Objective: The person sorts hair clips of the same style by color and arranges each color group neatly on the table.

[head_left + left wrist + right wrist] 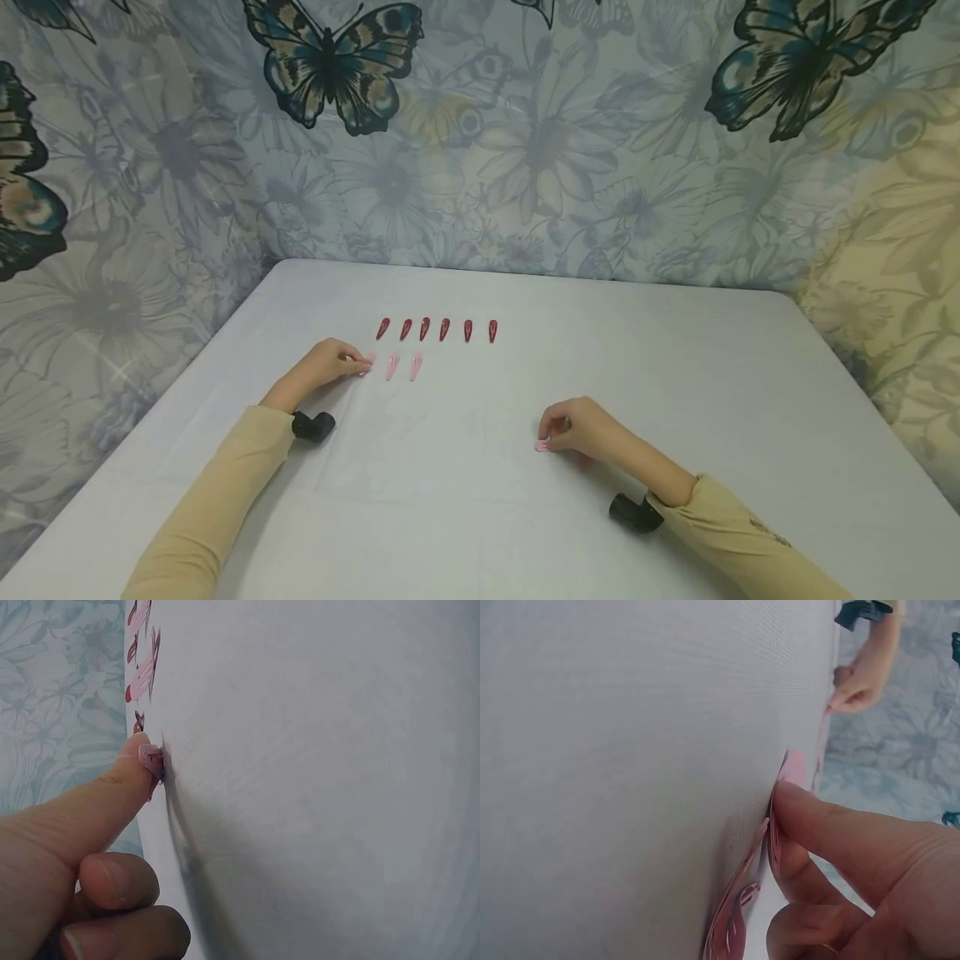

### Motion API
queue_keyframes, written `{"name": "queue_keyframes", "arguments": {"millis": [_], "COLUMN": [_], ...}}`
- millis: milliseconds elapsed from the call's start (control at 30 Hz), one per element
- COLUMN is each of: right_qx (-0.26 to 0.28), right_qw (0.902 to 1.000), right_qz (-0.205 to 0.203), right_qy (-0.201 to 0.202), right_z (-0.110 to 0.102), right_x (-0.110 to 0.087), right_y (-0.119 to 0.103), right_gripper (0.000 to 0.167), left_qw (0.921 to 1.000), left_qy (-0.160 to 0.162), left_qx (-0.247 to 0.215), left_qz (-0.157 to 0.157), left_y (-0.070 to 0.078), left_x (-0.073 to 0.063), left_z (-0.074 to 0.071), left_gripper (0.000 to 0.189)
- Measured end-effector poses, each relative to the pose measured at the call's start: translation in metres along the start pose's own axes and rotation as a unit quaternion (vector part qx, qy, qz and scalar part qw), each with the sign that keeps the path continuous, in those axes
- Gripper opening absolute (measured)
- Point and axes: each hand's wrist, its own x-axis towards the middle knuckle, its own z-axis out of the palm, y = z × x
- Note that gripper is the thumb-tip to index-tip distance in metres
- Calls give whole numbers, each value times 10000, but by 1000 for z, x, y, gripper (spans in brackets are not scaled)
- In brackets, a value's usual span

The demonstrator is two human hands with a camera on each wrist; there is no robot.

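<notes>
At the left end of a short pink row, my left hand [324, 367] pinches a pink snap hair clip [371, 357] against the white table. Two more pink clips, one [392, 367] and another [416, 367], lie just right of it. Behind them runs a row of several dark red hair clips [445, 330]. Farther right and nearer me, my right hand [585, 425] pinches another pink hair clip [796, 766] between thumb and finger. Beside that hand, low in the right wrist view, lie more pinkish clips [727, 930], mostly hidden by the hand in the head view.
The white-covered table [450, 517] reaches back to a wall covering [480, 183] printed with flowers and butterflies. A black wrist camera [313, 427] sits at the left cuff, and another black camera [635, 512] at the right cuff, both close above the cloth.
</notes>
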Motion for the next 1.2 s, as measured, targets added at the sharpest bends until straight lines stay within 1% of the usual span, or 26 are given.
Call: {"name": "queue_keyframes", "arguments": {"millis": [167, 367, 400, 533, 567, 667, 767, 800, 933, 1000, 1067, 1200], "right_qx": [72, -314, -355, -154, -112, -120, -196, -192, -94, -58, -13, 86], "right_qw": [10000, 9981, 9978, 9984, 9982, 9968, 9954, 9960, 9987, 9994, 9995, 9996], "right_qz": [35, -492, -532, -534, -582, -787, -931, -872, -475, -261, -151, -91], "right_qy": [15, 171, 191, 59, 9, -93, -61, -27, 157, 241, 275, 262], "right_z": [-2, -6, -6, -7, -8, -9, -10, -10, -12, -13, -15, -18], "right_x": [1, 3, 3, 3, 4, 4, 5, 5, 6, 7, 8, 12], "right_y": [0, 4, 5, 7, 7, 8, 7, 7, 5, 5, 4, 1], "right_gripper": [8, 5, 5, 9, 10, 11, 8, 7, 8, 8, 8, 9], "left_qw": [10000, 10000, 10000, 9999, 9999, 9999, 10000, 10000, 10000, 10000, 10000, 10000], "left_qy": [23, -7, -5, 22, 14, 9, -5, 1, 5, -8, -23, -72], "left_qx": [-26, -97, -93, -110, -98, -109, -65, -61, 2, 30, 40, 38], "left_qz": [19, -13, -2, 24, 59, 27, -17, -53, -38, 15, 27, 26], "left_y": [0, -2, -2, -4, -4, -5, -5, -4, 0, 2, 2, 0], "left_x": [-1, -2, -2, -3, -3, -4, -5, -5, -3, -1, 0, 1], "left_z": [-1, 0, 0, 1, 1, 2, 1, 0, -2, -3, -3, -2], "left_gripper": [28, 27, 27, 26, 26, 25, 25, 25, 26, 26, 26, 27]}}
